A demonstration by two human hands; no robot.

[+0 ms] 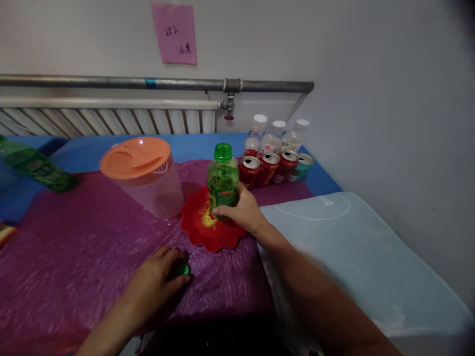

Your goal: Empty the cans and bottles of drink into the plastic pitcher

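Observation:
My right hand (243, 210) is wrapped round the lower part of a green plastic bottle (221, 175), which has no cap on its neck. The bottle stands upright over a red scallop-edged mat (198, 235) with a yellow print. Closer to me, my left hand (163, 272) rests low over the purple plastic sheet, its fingers curled round a small green bottle cap (182, 269). Beyond the left hand is a clear plastic pitcher (159, 195) with an orange lid (137, 157).
Behind the bottle at right stand several opened drink cans (269, 168) and three clear bottles with white caps (277, 138). Another green bottle (37, 165) leans at far left. Purple plastic sheet (92, 237) covers the table. A pale blue cloth (334, 247) lies at right.

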